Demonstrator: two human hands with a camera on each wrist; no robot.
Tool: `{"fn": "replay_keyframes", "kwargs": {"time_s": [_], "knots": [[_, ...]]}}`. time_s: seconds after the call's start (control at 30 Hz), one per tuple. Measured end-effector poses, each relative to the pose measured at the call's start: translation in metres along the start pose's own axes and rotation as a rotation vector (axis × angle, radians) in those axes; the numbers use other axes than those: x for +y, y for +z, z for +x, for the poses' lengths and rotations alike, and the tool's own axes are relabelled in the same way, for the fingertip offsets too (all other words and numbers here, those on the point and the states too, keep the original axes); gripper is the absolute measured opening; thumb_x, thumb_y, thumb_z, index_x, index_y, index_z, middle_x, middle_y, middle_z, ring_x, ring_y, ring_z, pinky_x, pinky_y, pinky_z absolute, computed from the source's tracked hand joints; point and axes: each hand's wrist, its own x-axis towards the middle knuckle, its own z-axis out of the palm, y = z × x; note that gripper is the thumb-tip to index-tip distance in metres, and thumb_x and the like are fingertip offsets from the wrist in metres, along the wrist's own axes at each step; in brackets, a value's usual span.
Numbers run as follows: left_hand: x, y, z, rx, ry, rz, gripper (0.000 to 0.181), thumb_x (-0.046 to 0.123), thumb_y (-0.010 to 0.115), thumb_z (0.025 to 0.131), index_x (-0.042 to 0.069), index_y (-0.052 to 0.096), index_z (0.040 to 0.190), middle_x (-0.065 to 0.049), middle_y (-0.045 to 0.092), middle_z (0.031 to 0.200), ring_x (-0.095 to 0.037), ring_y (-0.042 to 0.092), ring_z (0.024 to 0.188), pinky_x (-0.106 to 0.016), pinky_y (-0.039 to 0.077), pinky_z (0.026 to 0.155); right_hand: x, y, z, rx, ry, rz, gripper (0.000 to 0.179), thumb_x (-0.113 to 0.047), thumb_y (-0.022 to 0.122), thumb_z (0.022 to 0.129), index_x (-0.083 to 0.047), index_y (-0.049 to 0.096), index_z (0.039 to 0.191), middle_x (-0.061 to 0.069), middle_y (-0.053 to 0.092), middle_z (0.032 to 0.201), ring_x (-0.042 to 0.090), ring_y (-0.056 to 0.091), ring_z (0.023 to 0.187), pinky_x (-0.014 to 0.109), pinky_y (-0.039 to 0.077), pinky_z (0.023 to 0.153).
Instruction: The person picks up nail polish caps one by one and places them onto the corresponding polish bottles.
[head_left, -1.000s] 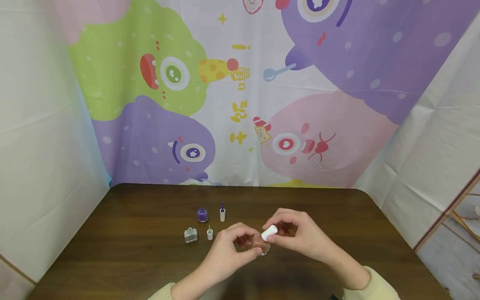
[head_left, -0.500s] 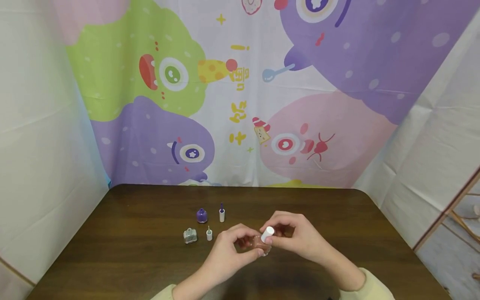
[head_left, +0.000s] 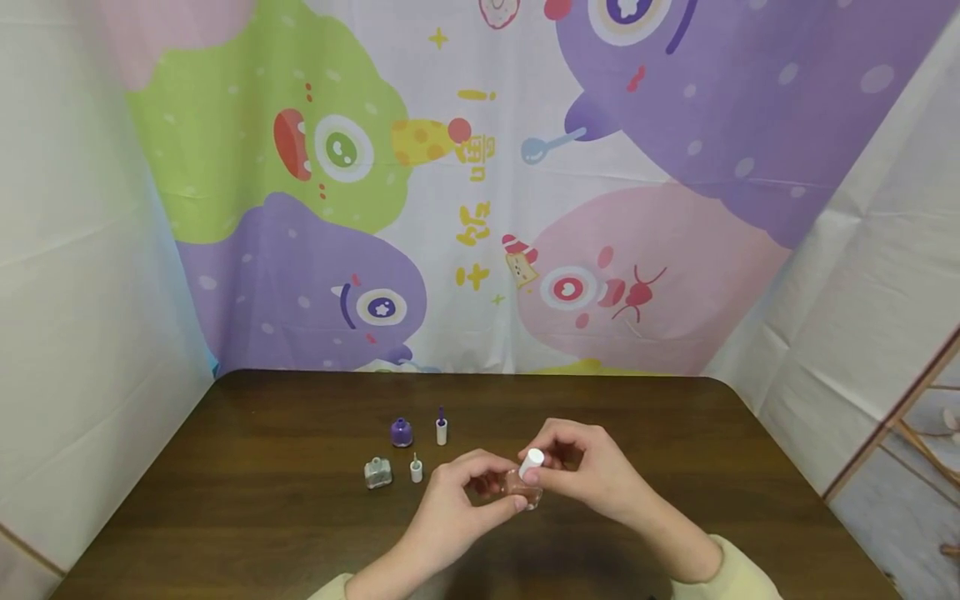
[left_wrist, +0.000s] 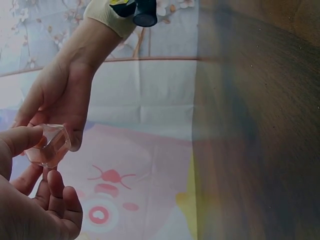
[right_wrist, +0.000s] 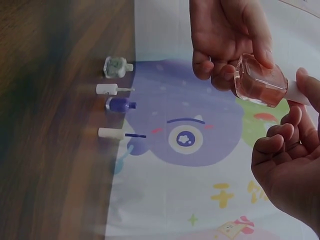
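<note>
- Head view, far left: the squat clear-glass bottle of silvery-grey polish stands uncapped on the dark brown wooden bench; if I caught it with a stray sweep, it could tip and spill.
- Next, just behind it, the small rounded bottle of purple polish is uncapped too and carries the same risk.
- Then the short white cap with a pale upright brush, on a narrow base: a light knock from my knuckles might topple it and smear the wood.
- Beyond it, the taller white cap with a purple upright brush looks as easy to upset, though it is farther from me.
- My left hand has its fingers and thumb bent round the faceted glass bottle of pinkish polish, held above the bench. Smooth glass could slip if I gripped loosely.
- At its neck is the plain white cylindrical cap; I cannot tell whether the thread has caught. Set crooked, it might jam or leak.
- My right hand pinches that cap between thumb and fingers, the gap closed to its width; twisting too hard could wrench the bottle sideways.
</note>
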Motion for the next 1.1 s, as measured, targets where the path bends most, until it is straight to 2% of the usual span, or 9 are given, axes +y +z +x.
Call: {"fn": "replay_keyframes", "kwargs": {"time_s": [0.37, 0.63, 0.9, 1.0, 1.1], "knots": [[0.0006, 0.0005, 0.0000, 0.001, 0.024, -0.015, 0.021, 0.019, 0.080, 0.074, 0.020, 0.070, 0.093, 0.007, 0.062, 0.079, -0.010, 0.055, 0.070, -0.026, 0.049, 0.064, 0.0006, 0.0041, 0.0013, 0.045, 0.047, 0.018, 0.019, -0.009, 0.078, 0.076, -0.015, 0.060, 0.078, -0.002, 0.051, 0.071, 0.004, 0.046, 0.063, 0.021, 0.040, 0.050], [0.0018, 0.0006, -0.0012, 0.000, 0.047, -0.039, 0.020, 0.021, 0.079, 0.076, 0.020, 0.070, 0.094, 0.005, 0.063, 0.080, -0.013, 0.056, 0.071, -0.026, 0.050, 0.064, -0.0008, 0.0075, 0.0011, 0.056, 0.053, 0.055, 0.025, -0.008, 0.078, 0.075, -0.014, 0.054, 0.075, 0.003, 0.046, 0.069, 0.004, 0.043, 0.061, 0.021, 0.038, 0.047], [0.0014, 0.0000, -0.0009, -0.003, 0.047, -0.029, 0.021, 0.021, 0.079, 0.076, 0.019, 0.070, 0.094, 0.005, 0.063, 0.079, -0.010, 0.056, 0.071, -0.027, 0.050, 0.063, -0.0020, 0.0090, 0.0001, 0.079, 0.027, 0.018, 0.020, -0.007, 0.077, 0.076, -0.011, 0.060, 0.085, 0.010, 0.048, 0.069, 0.002, 0.042, 0.060, 0.022, 0.037, 0.045], [0.0009, 0.0000, 0.0001, 0.004, 0.058, -0.030, 0.022, 0.019, 0.079, 0.075, 0.018, 0.070, 0.095, 0.005, 0.063, 0.079, -0.010, 0.056, 0.071, -0.027, 0.050, 0.063, -0.0041, 0.0097, 0.0003, 0.080, 0.050, 0.024, 0.020, -0.008, 0.076, 0.077, -0.011, 0.064, 0.093, 0.005, 0.053, 0.071, 0.002, 0.042, 0.060, 0.021, 0.037, 0.046], [0.0011, 0.0000, 0.0005, 0.009, 0.066, -0.038, 0.022, 0.018, 0.079, 0.075, 0.017, 0.070, 0.095, 0.005, 0.063, 0.080, -0.011, 0.056, 0.071, -0.026, 0.050, 0.064, -0.0055, 0.0098, 0.0005, 0.077, 0.028, 0.042, 0.026, -0.007, 0.074, 0.080, -0.010, 0.066, 0.104, 0.000, 0.055, 0.075, 0.002, 0.043, 0.060, 0.021, 0.039, 0.047]]}}
